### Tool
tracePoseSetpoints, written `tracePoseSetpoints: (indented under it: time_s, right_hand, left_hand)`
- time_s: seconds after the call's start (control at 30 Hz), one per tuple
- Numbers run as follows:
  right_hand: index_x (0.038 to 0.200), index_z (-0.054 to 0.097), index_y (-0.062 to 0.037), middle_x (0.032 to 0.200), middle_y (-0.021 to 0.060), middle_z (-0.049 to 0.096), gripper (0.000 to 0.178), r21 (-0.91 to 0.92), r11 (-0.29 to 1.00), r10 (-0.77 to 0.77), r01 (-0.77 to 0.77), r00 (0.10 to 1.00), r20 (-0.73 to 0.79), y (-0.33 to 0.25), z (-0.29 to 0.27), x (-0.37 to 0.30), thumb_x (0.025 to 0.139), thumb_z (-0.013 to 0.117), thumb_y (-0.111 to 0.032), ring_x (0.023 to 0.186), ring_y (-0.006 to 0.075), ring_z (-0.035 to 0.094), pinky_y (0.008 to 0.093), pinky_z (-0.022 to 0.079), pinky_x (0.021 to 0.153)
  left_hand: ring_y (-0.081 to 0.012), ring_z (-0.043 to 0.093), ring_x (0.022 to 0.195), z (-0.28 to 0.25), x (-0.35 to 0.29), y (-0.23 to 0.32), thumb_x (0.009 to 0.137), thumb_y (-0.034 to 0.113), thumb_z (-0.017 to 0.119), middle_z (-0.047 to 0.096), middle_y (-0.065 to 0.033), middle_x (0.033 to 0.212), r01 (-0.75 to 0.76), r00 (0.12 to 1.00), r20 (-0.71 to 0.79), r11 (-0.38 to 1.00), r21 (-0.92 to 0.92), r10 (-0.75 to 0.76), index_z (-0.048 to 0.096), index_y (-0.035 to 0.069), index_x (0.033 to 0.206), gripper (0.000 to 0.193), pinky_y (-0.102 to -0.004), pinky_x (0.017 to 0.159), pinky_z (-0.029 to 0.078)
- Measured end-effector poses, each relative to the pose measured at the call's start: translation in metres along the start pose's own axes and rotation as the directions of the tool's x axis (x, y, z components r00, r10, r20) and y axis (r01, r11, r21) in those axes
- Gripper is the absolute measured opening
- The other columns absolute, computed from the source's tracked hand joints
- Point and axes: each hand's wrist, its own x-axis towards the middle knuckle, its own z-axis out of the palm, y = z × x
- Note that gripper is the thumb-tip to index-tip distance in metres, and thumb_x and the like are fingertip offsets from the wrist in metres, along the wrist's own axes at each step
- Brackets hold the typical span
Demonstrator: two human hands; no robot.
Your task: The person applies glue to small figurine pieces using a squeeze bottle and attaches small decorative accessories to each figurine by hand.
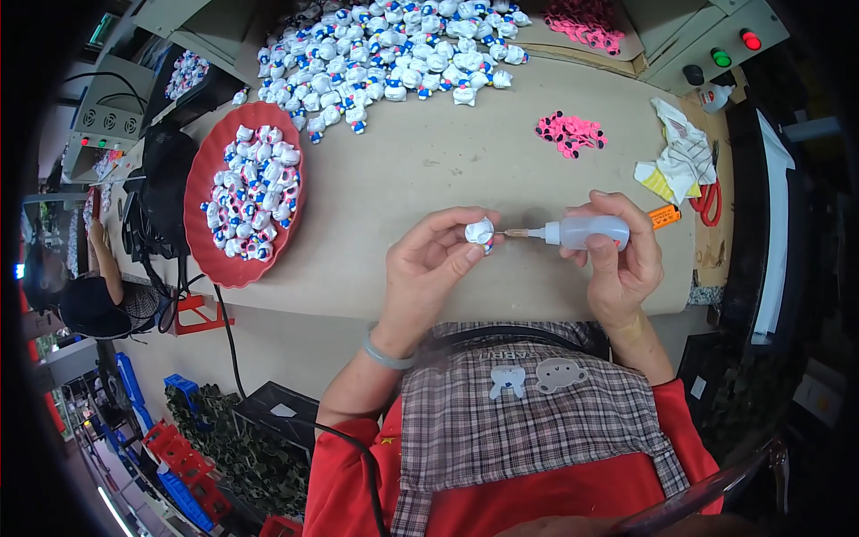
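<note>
Room: at the left edge of the frame we see another person [85,300] in dark clothes, with red plastic pieces [183,461] at lower left.
Counter [394,170]: pale beige, spanning the upper middle, its near edge bowing across the centre.
Heap of figures [385,58]: white and blue, upper middle.
Red dish [228,276]: scalloped, left of centre, long axis running up and down the frame, loaded with similar figures.
Right hand [626,255]: right of centre, wrapped round a squeeze bottle [582,233].
Left hand [438,259]: centre, thumb and fingers pinching a small figure [479,232].
Cloth [684,148]: white, crumpled, upper right.
Squeeze bottle: translucent, nearly level, long axis left to right, nozzle pointing left.
Pink pieces [570,134]: clustered upper right.
Small figure: centre, white rounded side facing us; its long axis we cannot tell.
Needle tip [512,233]: aimed left at the small figure; whether they touch, we cannot tell.
</note>
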Motion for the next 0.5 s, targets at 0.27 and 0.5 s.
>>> tracePoseSetpoints:
  time_s: [0.27, 0.5]
  right_hand:
    - [0.113, 0.054, 0.0049, 0.088, 0.0151, 0.066, 0.036, -0.062, 0.997, -0.044, 0.045, 0.999, 0.024, 0.0027, 0.0012, -0.0012, 0.091, 0.061, -0.023, 0.063, 0.0146, 0.064, 0.0218, 0.050, 0.054]
    - [0.111, 0.055, 0.0045, 0.087, 0.0157, 0.066, 0.034, -0.107, 0.992, -0.063, 0.067, 0.997, 0.038, 0.0010, 0.0012, -0.0017, 0.089, 0.063, -0.021, 0.064, 0.0155, 0.065, 0.0223, 0.050, 0.054]
  left_hand:
    - [-0.0229, 0.061, 0.103, -0.0019, 0.0002, -0.0028, 0.086, -0.006, 0.059, 0.059, -0.0175, 0.117, -0.003, 1.000, -0.008, 1.000, 0.004, 0.003, 0.053, -0.004, 0.117, 0.031, -0.0324, 0.091, 0.049]
    - [-0.0234, 0.062, 0.100, -0.0023, 0.0008, -0.0050, 0.085, -0.002, 0.061, 0.059, -0.0214, 0.116, -0.024, 0.999, -0.046, 0.998, 0.052, 0.026, 0.054, -0.003, 0.115, 0.031, -0.0328, 0.087, 0.051]
